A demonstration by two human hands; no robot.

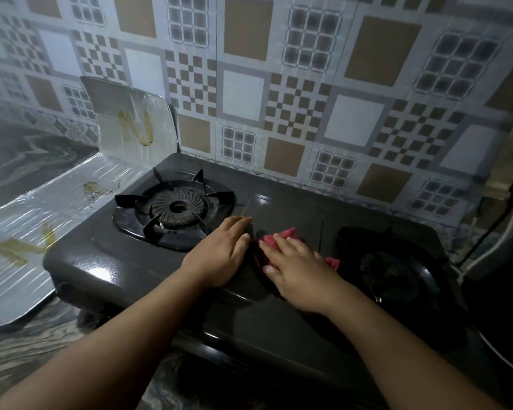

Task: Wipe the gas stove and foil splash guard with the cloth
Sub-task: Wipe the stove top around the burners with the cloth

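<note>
A black two-burner gas stove (101,261) stands on the counter. My right hand (296,261) presses flat on a red cloth (285,236) on the stove top between the burners. Just left of the cloth, my left hand (222,250) lies flat on the stove, holding nothing. The left burner (176,207) with its pan support is in plain view; the right burner (391,270) is in shadow. A foil splash guard (71,199) lies along the stove's left side and rises at the back left, with yellowish greasy smears on it.
A patterned tile wall (308,84) runs behind the stove. A dark round vessel (504,306) and a white cable (492,247) sit at the right edge. The marbled counter (27,356) shows at the lower left.
</note>
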